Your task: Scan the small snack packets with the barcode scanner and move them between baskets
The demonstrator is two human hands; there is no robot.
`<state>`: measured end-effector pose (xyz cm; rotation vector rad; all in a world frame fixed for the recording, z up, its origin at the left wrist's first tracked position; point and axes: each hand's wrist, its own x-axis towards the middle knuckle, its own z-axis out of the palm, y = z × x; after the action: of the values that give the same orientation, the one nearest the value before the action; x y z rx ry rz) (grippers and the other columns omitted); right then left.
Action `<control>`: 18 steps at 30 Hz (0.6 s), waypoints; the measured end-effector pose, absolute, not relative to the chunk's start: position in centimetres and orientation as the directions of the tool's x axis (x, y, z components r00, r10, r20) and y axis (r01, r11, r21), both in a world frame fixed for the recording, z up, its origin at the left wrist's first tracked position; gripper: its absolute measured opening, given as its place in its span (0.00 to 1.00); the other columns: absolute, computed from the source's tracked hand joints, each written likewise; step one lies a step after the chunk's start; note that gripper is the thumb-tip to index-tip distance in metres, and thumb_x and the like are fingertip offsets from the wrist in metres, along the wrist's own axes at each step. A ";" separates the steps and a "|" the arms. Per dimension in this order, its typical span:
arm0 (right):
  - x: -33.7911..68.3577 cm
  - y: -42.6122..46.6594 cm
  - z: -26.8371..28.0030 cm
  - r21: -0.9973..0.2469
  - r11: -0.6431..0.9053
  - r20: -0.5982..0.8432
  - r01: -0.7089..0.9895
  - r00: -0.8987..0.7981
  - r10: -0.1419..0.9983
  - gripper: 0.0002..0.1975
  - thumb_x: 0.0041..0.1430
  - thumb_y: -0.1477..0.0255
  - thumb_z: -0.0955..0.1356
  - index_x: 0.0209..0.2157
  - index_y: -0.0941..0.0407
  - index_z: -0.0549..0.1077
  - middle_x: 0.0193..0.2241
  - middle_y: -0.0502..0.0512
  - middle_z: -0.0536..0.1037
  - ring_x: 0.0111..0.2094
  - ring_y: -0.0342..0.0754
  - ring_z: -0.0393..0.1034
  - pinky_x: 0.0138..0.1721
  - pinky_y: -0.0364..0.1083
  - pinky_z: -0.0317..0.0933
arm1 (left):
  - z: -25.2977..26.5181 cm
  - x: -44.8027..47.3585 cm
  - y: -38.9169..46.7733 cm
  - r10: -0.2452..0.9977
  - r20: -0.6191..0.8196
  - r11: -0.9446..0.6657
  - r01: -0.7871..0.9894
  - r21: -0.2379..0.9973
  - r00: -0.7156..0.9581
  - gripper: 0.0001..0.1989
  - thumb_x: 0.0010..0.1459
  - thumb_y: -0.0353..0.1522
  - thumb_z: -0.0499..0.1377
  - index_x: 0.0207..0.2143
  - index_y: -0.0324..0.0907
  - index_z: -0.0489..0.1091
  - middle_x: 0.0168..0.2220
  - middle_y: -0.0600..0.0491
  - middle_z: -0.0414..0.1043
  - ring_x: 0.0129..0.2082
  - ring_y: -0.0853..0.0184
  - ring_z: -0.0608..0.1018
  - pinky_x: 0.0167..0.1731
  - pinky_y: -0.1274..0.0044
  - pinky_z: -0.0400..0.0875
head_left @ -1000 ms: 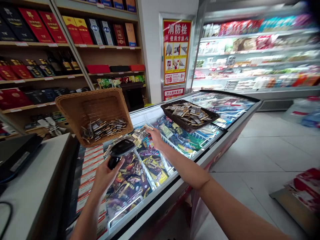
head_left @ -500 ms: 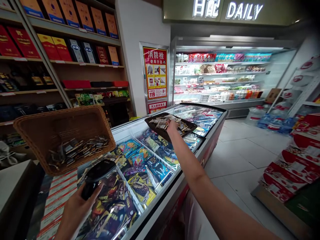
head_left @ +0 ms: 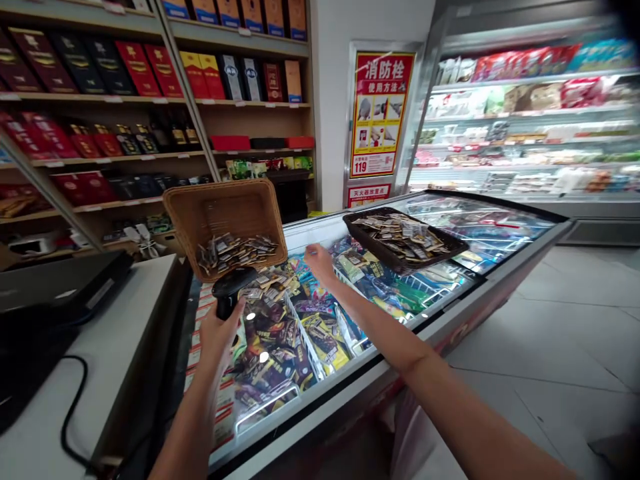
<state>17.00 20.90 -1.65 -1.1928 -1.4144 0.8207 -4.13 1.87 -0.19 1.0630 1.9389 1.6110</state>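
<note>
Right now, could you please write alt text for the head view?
A person's left hand holds a black scanner over a freezer; the right hand is between a tan basket and dark tray, each containing small packets.

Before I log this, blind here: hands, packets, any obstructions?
Left hand gripping black scanner; right hand curled above freezer, contents unclear. Packets in tan basket and dark tray. Scanner partly hides basket's rim.
</note>
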 end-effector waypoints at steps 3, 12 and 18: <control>12.1 19.4 -3.0 -0.840 0.193 0.142 0.507 -0.138 0.980 0.15 0.58 0.66 0.74 0.45 0.57 0.77 0.55 0.68 0.76 0.59 0.62 0.69 0.60 0.55 0.61 | -0.4 -4.4 2.0 0.739 0.166 -0.029 0.215 0.976 -0.653 0.30 0.37 0.56 0.71 0.30 0.43 0.70 0.19 0.59 0.66 0.18 0.70 0.67 0.18 0.78 0.60; 16.1 22.1 -2.5 -0.603 0.119 0.283 0.789 0.071 0.957 0.24 0.69 0.67 0.66 0.62 0.64 0.70 0.65 0.79 0.65 0.67 0.72 0.56 0.65 0.67 0.51 | -0.5 -4.0 2.0 0.768 0.135 0.047 0.266 0.963 -0.626 0.30 0.39 0.58 0.70 0.29 0.44 0.69 0.17 0.59 0.65 0.18 0.67 0.70 0.17 0.78 0.60; 26.1 23.7 -3.6 -0.544 -0.110 0.208 0.832 0.261 0.943 0.24 0.67 0.70 0.66 0.61 0.64 0.70 0.57 0.81 0.74 0.61 0.69 0.67 0.60 0.68 0.57 | -0.6 -4.2 2.4 0.764 0.169 0.079 0.351 0.933 -0.622 0.30 0.40 0.60 0.69 0.29 0.44 0.71 0.17 0.57 0.66 0.19 0.64 0.73 0.17 0.76 0.63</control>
<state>26.08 23.65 -3.62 -1.9710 -1.6012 0.2548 -4.20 2.35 -0.63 1.1050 2.0003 1.5581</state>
